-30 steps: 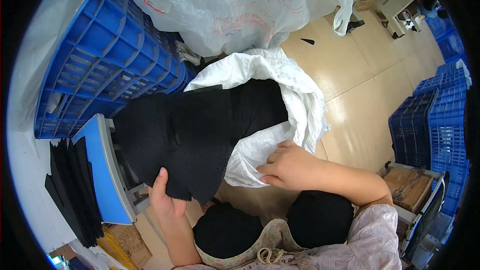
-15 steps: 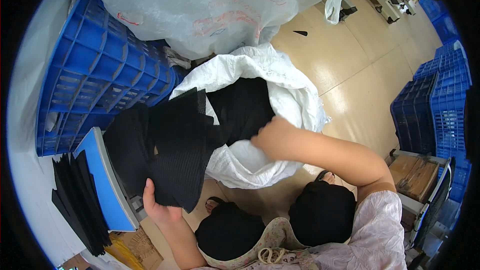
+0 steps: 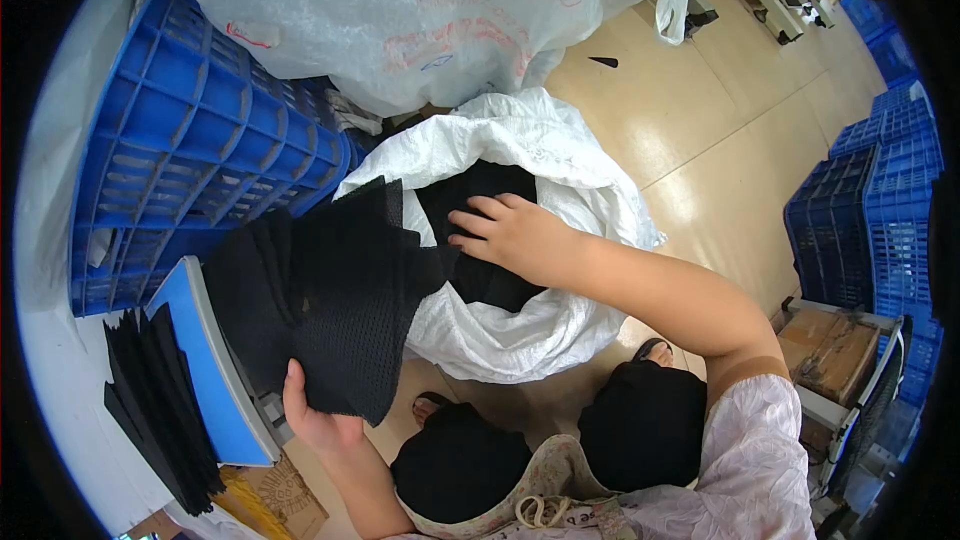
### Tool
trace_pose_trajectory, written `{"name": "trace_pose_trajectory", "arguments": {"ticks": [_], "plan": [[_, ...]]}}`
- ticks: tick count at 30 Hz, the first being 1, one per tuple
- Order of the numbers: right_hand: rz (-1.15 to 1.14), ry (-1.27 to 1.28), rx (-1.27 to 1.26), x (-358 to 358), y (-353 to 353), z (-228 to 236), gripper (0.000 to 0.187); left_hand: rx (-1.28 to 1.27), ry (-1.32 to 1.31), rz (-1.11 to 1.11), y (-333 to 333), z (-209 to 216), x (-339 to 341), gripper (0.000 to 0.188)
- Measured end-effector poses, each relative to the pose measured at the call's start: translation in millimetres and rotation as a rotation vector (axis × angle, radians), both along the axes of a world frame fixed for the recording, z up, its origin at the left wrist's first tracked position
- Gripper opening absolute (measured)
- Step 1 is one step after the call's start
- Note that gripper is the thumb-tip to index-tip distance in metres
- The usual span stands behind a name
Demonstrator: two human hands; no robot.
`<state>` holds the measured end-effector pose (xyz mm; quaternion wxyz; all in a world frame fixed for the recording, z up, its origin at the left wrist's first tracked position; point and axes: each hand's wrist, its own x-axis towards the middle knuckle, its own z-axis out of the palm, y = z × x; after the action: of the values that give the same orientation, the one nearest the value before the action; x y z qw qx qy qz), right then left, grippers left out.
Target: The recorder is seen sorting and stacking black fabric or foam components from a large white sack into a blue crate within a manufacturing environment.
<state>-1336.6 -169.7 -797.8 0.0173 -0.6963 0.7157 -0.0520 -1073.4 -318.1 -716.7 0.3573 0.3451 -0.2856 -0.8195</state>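
L hand (image 3: 325, 427) grips blk mesh (image 3: 345, 315) left of wht sack (image 3: 500, 345), R hand (image 3: 520, 240) splayed over its mouth, prob. best pressed flat.

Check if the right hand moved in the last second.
Yes: the right hand moved forward and left against the stacked blue crates, over black fabric inside the white woven sack.

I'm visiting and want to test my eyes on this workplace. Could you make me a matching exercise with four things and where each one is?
Things:
1. Left hand
2. Plastic bag
3. Right hand
4. Black strips

Places:
A. Over the opening of the white sack
B. Left of the blue panel
C. At the lower edge of the black mesh fabric
D. Along the picture's top edge

Right pairs: 1-C, 2-D, 3-A, 4-B.
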Motion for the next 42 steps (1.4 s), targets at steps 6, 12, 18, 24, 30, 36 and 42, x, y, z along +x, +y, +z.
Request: {"name": "trace_pose_trajectory", "arguments": {"ticks": [6, 12, 18, 24, 30, 36, 42], "plan": [[0.103, -0.007, -0.066, -15.1, -14.6, -13.6, 0.044, 0.002, -0.019, 0.053, 2.4, 0.3, -2.2, 0.045], [0.159, 0.057, 0.053, -23.0, -25.0, -15.2, 0.026, 0.009, 0.045, -0.020, -3.0, -2.3, -0.9, 0.045], [0.213, 0.205, 0.173, -24.7, -12.4, -3.3, 0.023, -0.004, -0.005, 0.029, 0.5, -3.3, 0.0, 0.045], [0.270, 0.090, 0.244, -27.0, -7.5, -4.6, 0.009, 0.010, 0.019, 0.000, -0.4, -3.0, -0.1, 0.044], [-0.057, -0.430, 0.111, -64.9, -5.5, 89.3, 0.032, -0.004, -0.003, 0.177, 4.2, 17.6, -0.3, 0.048], [-0.320, -1.074, 0.014, -101.9, 6.6, 123.1, 0.049, -0.003, 0.079, 0.235, 2.8, 19.2, -2.8, 0.051], [-0.444, -1.390, -0.119, -109.9, 19.3, 138.6, 0.057, 0.013, 0.082, 0.253, 7.0, 26.8, 2.5, 0.044]]}}
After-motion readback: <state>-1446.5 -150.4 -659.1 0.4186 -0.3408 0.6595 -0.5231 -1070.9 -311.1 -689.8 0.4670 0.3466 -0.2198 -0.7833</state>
